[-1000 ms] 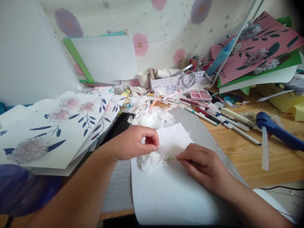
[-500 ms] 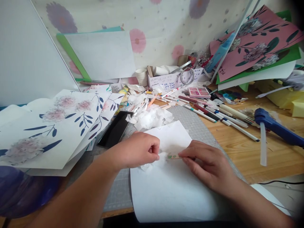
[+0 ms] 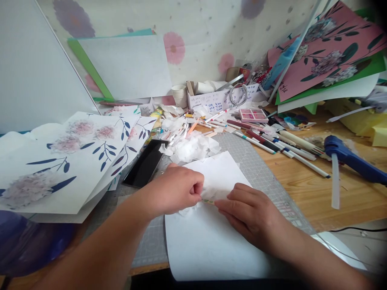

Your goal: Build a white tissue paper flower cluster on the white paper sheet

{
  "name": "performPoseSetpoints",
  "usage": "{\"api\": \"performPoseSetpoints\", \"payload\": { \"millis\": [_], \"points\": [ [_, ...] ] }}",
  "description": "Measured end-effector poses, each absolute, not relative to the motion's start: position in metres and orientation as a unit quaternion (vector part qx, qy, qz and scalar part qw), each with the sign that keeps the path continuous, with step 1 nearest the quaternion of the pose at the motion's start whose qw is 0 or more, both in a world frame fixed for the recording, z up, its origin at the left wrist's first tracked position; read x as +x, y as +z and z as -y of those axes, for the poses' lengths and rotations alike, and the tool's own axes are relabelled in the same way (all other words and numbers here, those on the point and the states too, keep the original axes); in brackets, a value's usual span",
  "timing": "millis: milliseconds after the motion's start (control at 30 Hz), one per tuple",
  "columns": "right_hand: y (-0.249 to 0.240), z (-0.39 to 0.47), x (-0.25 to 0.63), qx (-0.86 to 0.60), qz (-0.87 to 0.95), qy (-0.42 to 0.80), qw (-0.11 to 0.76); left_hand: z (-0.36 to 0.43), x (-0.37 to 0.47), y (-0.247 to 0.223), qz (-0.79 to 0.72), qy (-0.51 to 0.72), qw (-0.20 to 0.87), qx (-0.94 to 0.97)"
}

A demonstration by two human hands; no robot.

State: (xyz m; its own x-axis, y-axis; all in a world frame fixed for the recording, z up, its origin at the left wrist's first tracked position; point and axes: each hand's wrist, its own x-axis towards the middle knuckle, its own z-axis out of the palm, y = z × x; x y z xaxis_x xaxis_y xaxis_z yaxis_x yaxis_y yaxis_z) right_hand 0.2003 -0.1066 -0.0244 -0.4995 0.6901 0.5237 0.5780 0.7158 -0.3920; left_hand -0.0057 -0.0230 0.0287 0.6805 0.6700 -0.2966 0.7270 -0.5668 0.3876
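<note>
1. Right grip (image 3: 252,213): I see it pinched closed on a flat tan stick with green print (image 3: 208,201), far end at left grip (image 3: 181,190).
2. Left grip: fingers curled; what they hold, I can't tell.
3. Crumpled white tissue (image 3: 188,212): partly under left grip.

A pale wall (image 3: 202,24) with big pink and purple flowers (image 3: 173,48) runs along the top. A plain white board (image 3: 39,72) stands at the upper left. A wooden table (image 3: 308,197) shows at the right.

Paper sheet (image 3: 208,249) on cutting mat (image 3: 256,167), tissue heap (image 3: 192,148) behind it, markers (image 3: 306,164) right, glue gun (image 3: 352,161) farther right
</note>
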Motion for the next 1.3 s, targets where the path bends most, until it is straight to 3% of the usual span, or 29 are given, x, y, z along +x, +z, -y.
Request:
{"api": "performPoseSetpoints", "payload": {
  "millis": [200,633,967,1300],
  "points": [
    [-0.02,0.108,0.198,-0.359,0.872,0.093,0.319,0.025,-0.006,0.033,-0.387,-0.009,0.229,0.893],
    [-0.022,0.105,0.199,-0.361,0.869,0.12,0.317,0.029,-0.008,0.039,-0.332,-0.056,0.223,0.915],
    [-0.018,0.105,0.209,-0.361,0.801,0.177,0.444,0.028,-0.015,0.054,-0.296,-0.139,0.243,0.913],
    [-0.023,0.105,0.203,-0.368,0.83,0.142,0.393,0.023,-0.018,0.052,-0.296,-0.129,0.238,0.916]
  ]
}}
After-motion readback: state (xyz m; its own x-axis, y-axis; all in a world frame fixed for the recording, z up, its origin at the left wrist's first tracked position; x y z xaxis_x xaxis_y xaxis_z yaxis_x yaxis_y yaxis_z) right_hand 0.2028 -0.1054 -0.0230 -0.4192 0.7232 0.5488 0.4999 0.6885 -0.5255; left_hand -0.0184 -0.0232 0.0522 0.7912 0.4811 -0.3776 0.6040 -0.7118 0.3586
